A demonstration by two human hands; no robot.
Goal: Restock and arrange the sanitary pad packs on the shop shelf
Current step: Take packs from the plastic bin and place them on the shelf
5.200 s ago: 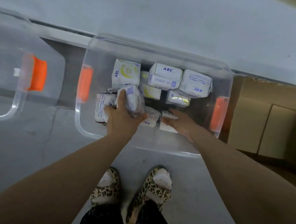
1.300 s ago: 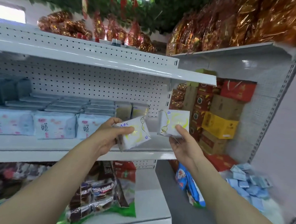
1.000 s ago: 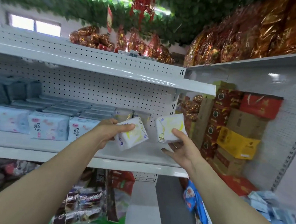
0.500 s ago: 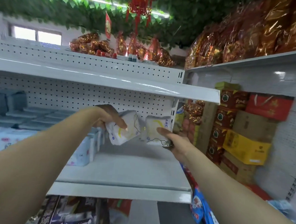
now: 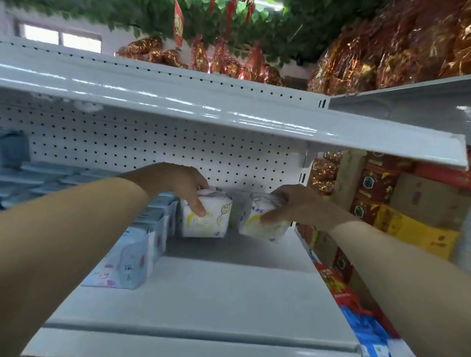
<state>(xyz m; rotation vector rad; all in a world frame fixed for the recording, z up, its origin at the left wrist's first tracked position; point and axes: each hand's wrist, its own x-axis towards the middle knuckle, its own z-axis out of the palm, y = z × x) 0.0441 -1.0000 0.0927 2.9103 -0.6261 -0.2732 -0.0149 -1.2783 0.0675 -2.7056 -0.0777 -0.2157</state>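
Two packs were far back on the shelf (image 5: 207, 300).
The left hand (image 5: 179, 183) gripped the left pack (image 5: 208, 222); the right hand (image 5: 292, 206) gripped the right pack (image 5: 261, 227) just beside it.

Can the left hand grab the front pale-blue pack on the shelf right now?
Probably not yet: the left hand grips a white pack at the back of the shelf. Nothing else blocks the pale-blue pack.

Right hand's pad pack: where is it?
Head view, centre-right: the right hand holds the pad pack deep in the shelf, beside the second pack in the left hand.
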